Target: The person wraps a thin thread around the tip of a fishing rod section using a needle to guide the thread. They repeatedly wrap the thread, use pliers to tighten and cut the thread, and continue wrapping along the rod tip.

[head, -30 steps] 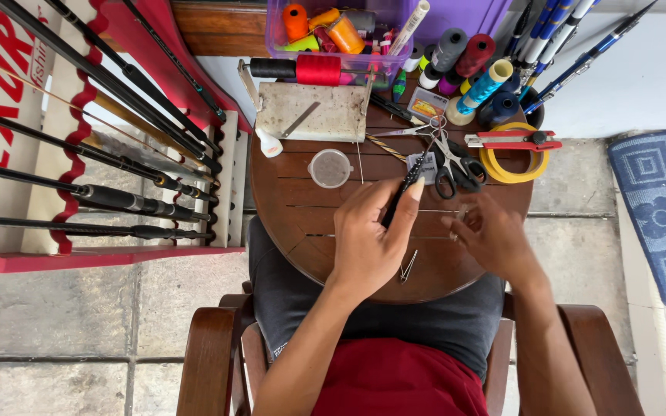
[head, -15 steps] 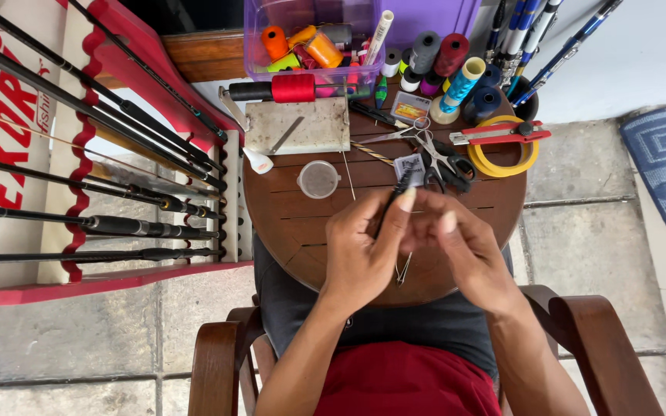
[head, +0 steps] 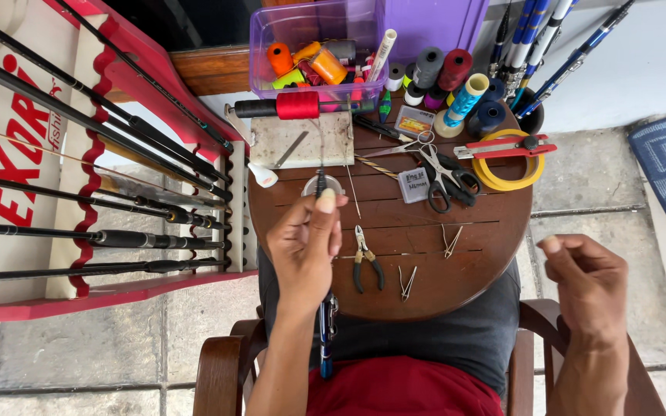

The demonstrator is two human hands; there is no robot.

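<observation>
My left hand [head: 306,245] is raised over the left part of the round wooden table [head: 472,270], closed around a thin dark fishing rod section [head: 325,327] that runs from my lap up past my thumb. My right hand [head: 586,281] hovers off the table's right edge, fingers loosely curled, with nothing seen in it. Small black-handled pliers [head: 365,263] lie on the table just right of my left hand. Two bent wire rod guides [head: 408,282] [head: 450,241] rest nearby.
A red and white rack [head: 117,289] of fishing rods stands at the left. At the table's back are a purple bin [head: 325,31] of thread spools, loose spools [head: 456,85], black scissors [head: 445,173], a yellow tape roll [head: 506,166] and a white block [head: 298,142]. Blue rods lean at right.
My hands were together over the table's centre. My right hand has pulled away to the right, off the table. My left hand has shifted left and up with the rod.
</observation>
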